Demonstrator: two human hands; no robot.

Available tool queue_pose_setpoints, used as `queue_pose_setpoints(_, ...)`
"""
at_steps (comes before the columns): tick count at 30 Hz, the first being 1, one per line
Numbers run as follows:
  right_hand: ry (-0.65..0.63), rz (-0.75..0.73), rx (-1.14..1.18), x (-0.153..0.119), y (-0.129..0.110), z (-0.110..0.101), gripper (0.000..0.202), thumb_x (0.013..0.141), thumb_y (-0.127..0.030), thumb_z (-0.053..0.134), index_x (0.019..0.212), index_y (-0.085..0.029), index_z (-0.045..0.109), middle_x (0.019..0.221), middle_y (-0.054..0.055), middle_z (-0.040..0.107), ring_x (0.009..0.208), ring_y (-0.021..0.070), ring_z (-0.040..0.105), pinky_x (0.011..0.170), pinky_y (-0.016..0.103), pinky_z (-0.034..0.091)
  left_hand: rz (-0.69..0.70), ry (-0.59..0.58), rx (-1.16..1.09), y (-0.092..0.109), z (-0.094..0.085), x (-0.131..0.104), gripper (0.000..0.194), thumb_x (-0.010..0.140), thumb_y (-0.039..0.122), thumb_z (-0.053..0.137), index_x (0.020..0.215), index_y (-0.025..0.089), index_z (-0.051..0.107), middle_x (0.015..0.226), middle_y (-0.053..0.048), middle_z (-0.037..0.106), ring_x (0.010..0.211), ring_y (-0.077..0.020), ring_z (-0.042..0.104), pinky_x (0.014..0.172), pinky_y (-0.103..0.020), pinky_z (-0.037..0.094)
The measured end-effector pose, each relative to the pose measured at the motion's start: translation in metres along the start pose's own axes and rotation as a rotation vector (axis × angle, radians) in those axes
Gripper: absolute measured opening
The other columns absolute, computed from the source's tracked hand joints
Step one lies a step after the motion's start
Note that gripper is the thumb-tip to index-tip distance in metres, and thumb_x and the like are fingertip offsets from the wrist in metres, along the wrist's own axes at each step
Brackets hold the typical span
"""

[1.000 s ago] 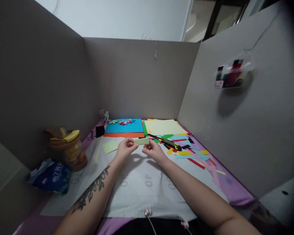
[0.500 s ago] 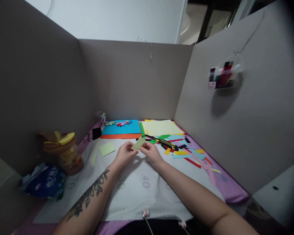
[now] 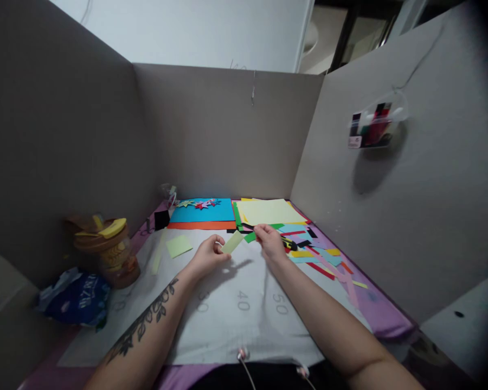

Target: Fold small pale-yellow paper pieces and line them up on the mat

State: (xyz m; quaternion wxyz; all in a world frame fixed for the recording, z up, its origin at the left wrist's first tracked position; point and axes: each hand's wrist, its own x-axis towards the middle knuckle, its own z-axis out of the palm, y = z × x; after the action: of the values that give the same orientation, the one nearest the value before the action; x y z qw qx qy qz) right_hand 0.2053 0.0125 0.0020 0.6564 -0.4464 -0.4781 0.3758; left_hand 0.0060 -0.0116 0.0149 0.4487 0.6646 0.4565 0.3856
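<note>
My left hand (image 3: 210,253) pinches a small pale green paper piece (image 3: 232,243) between thumb and fingers, held above the white sheet (image 3: 228,336). To the right, my right hand (image 3: 269,239) is closed, thumb against fingers, at the near end of the black and yellow cutter (image 3: 289,244); whatever its fingertips grip cannot be made out. A pale green square (image 3: 179,246) and a pale strip (image 3: 158,253) lie left of my left hand.
Coloured paper strips (image 3: 318,269) spread over the right side. Behind are a blue sheet (image 3: 203,214) with small paper stars (image 3: 205,204) and a pale sheet (image 3: 270,211). A brown cup (image 3: 111,257) and a blue packet (image 3: 75,300) stand at the left. Grey panels (image 3: 223,135) enclose the table.
My right hand has let go of the pale green piece and moved right and slightly forward to the cutter. My left hand still holds the piece.
</note>
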Motion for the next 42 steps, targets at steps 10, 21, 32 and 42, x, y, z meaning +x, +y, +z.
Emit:
queue_pose_setpoints(10,-0.422,-0.536,-0.530,-0.014,-0.018,-0.012,0.011,0.075,-0.020,0.060,0.085,-0.021,0.060,0.095,0.006,0.054,0.096,0.0207,0.051,0.085,0.035,0.041,0.198,0.070,0.534,-0.003,-0.001,-0.002,0.019,0.065,0.014,0.056,0.082,0.021,0.052,0.068,0.004,0.059,0.062,-0.0124,0.052,0.057,-0.022,0.033)
queue_pose_setpoints(21,-0.446,-0.628,-0.621,-0.017,-0.011,-0.011,0.016,0.075,-0.014,0.056,0.089,-0.022,0.059,0.098,0.006,0.053,0.097,0.0218,0.050,0.087,0.039,0.041,0.201,0.059,0.607,-0.003,0.000,-0.002,0.018,0.066,0.013,0.056,0.082,0.022,0.055,0.068,0.003,0.059,0.061,-0.0134,0.052,0.055,-0.022,0.030)
queue_pose_setpoints(32,-0.568,-0.744,-0.836,-0.014,0.003,-0.009,0.017,0.076,-0.008,0.055,0.077,-0.021,0.065,0.102,0.008,0.055,0.099,0.0231,0.047,0.082,0.040,0.043,0.178,-0.089,0.390,-0.005,0.002,-0.004,0.035,0.072,0.038,0.060,0.102,0.021,0.054,0.073,0.000,0.065,0.061,-0.0151,0.058,0.056,-0.022,0.038)
queue_pose_setpoints(42,-0.617,-0.875,-0.986,-0.029,0.004,0.003,0.018,0.075,-0.010,0.056,0.085,-0.023,0.064,0.113,0.007,0.054,0.109,0.0259,0.040,0.090,0.044,0.033,0.188,0.041,0.429,-0.020,0.000,0.005,0.026,0.068,0.014,0.049,0.093,0.020,0.051,0.058,0.006,0.057,0.053,-0.0115,0.051,0.051,-0.020,0.034)
